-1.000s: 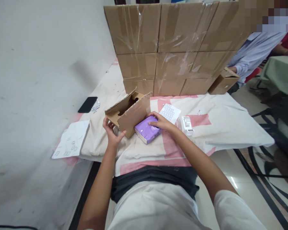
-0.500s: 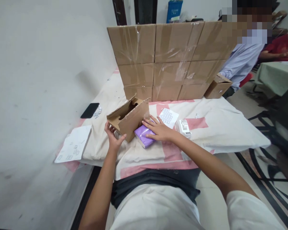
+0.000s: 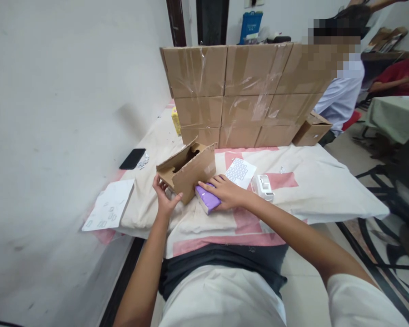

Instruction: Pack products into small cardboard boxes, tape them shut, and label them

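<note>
My left hand (image 3: 166, 198) grips the near left end of a small open cardboard box (image 3: 195, 175), thumb on its front side and fingers at the end. The box sits tilted on the cloth, with its open top and cut-out inner edges showing. Just right of it lies a purple soft pack (image 3: 208, 200), which looks like a pack of tissues. My right hand (image 3: 226, 193) is closed over the right part of this pack, fingers along its far edge and thumb at the near side. The pack is close to the box's front wall.
Behind stands a wall of taped cardboard boxes (image 3: 247, 97), with a single box (image 3: 311, 130) at its right end. A printed sheet (image 3: 241, 171), a white tape dispenser (image 3: 264, 187), a black phone (image 3: 132, 159) and another paper (image 3: 109, 204) lie around. A person (image 3: 344, 95) is beyond.
My right hand has gone from lying spread on top of the purple pack to closing round its right part. My left hand stays on the box. The view has shifted slightly.
</note>
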Demonstrator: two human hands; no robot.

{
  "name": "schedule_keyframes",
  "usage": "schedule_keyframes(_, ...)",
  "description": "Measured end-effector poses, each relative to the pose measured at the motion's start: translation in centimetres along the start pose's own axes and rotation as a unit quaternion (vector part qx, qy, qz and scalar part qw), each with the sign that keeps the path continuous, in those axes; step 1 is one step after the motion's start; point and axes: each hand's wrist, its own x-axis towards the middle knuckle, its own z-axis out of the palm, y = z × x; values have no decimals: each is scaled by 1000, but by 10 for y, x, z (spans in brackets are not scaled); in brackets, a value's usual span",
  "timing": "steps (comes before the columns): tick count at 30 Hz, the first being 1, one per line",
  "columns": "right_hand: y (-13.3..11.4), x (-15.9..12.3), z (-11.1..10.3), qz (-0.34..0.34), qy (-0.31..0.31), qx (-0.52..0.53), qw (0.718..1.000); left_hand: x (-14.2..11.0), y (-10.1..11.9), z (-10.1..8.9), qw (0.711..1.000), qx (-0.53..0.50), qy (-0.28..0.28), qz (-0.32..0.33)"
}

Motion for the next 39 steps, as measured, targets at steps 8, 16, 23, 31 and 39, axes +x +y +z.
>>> schedule_keyframes(8,-35,-50,-106,66,153,382,909,-7,0,0,994,-57,-90,34)
schedule_keyframes(16,-30,-6,-181,46,91,438,893,-20,8,-1,982,-72,-171,26)
schedule_keyframes(23,-22,50,-189,124,-110,475,864,-18,8,-1,981,-76,-176,27)
schedule_keyframes(31,-34,83,-158,184,-260,360,877,-18,6,1,981,-83,-175,24)
schedule_keyframes(39,-24,83,-170,128,-155,271,941,-18,2,1,980,-89,-174,31)
